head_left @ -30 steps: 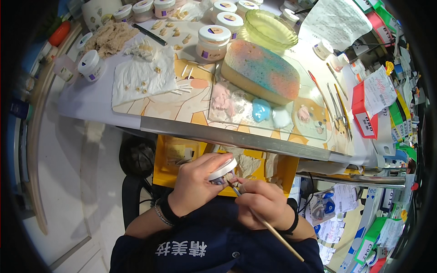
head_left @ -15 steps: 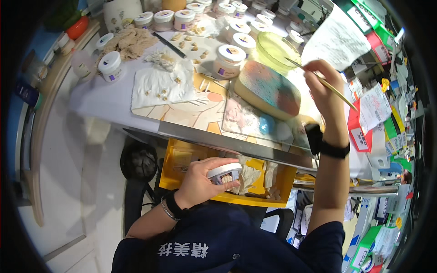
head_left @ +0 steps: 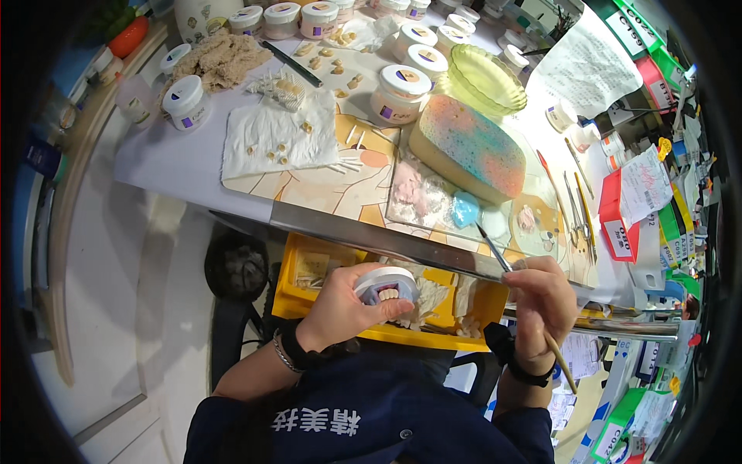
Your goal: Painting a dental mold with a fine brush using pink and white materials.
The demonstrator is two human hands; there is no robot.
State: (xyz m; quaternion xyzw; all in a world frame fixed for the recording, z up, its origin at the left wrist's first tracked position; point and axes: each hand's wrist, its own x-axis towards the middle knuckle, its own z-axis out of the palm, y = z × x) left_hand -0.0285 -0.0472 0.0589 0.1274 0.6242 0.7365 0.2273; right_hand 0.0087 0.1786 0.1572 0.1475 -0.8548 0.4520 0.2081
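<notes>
Item: dental model (head_left: 386,292), clamped in left hand (head_left: 340,309) grip, below the surface (head_left: 178,166) edge, over yellow tray (head_left: 309,298). Right hand (head_left: 541,305) grip pinched on fine brush (head_left: 518,290), tip up near blue paste (head_left: 465,209). Advice: steady both wrists, load sparingly.

Glossy white plaster model (head_left: 386,288), wooden-handled brush (head_left: 525,309), porous mottled sponge (head_left: 468,147).

My white dental model (head_left: 385,288), teeth showing, sits tilted above the yellow tray (head_left: 325,298); my thin brush (head_left: 510,282) slants beside it.
</notes>
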